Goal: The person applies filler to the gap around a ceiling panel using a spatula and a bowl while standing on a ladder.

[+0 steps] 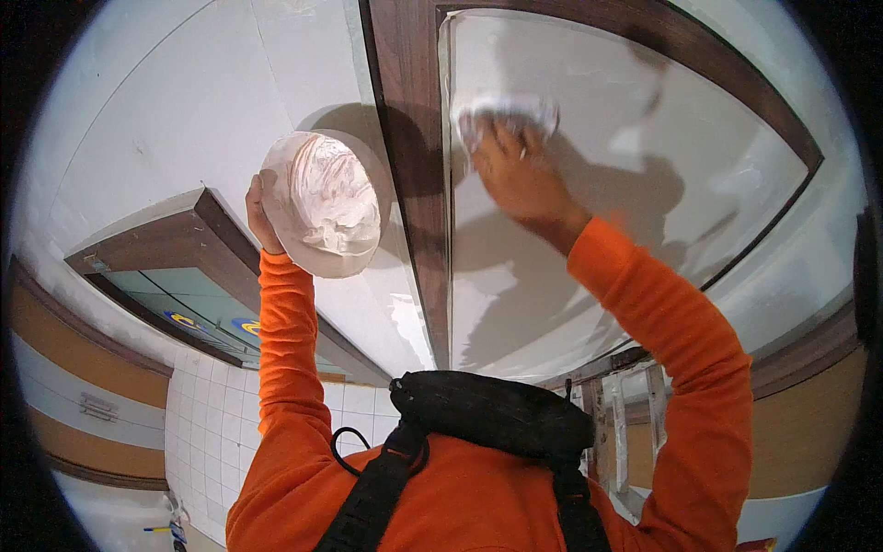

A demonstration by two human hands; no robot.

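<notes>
Right hand (pixel 522 175) closed over blurred whitish cloth (pixel 538 112), one o'clock, apparently against pale panel (pixel 736 138). Left hand (pixel 260 216) gripping bowl (pixel 283 216) of pale stuff (pixel 336 198), ten o'clock. Brown post (pixel 412 138) between, twelve o'clock. Ladder (pixel 657 409), four o'clock. Step: likely wiping or coating panel. Next stroke seems to want even pressure, bowl steady.

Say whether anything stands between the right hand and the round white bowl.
Nothing visible blocks the right hand from the bowl; the dark wooden strip seen between them appears to lie farther back.
</notes>
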